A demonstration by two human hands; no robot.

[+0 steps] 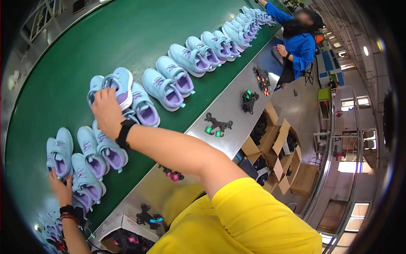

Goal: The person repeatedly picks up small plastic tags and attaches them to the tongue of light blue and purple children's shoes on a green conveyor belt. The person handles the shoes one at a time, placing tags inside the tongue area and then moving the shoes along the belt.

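My right hand (106,109) reaches across the green belt, its fingers closed at the heel end of a pair of light blue sneakers (122,81) with lilac linings. The pair is raised above other sneakers on the belt. At the lower left, my left hand (61,188), slightly blurred, is closed at the heels of another light blue pair (63,148), held upright. A dark piece shows by its fingers, too small to make out. Between my hands stand more sneakers (91,152), some close against the left hand's pair.
A long row of matching sneakers (188,59) runs along the green belt (139,25). Black plastic hangers with coloured tags (218,124) lie on the metal ledge (198,135). Open cartons (275,146) stand beyond it, a white box (127,224) near me. A person in blue (302,46) sits farther along.
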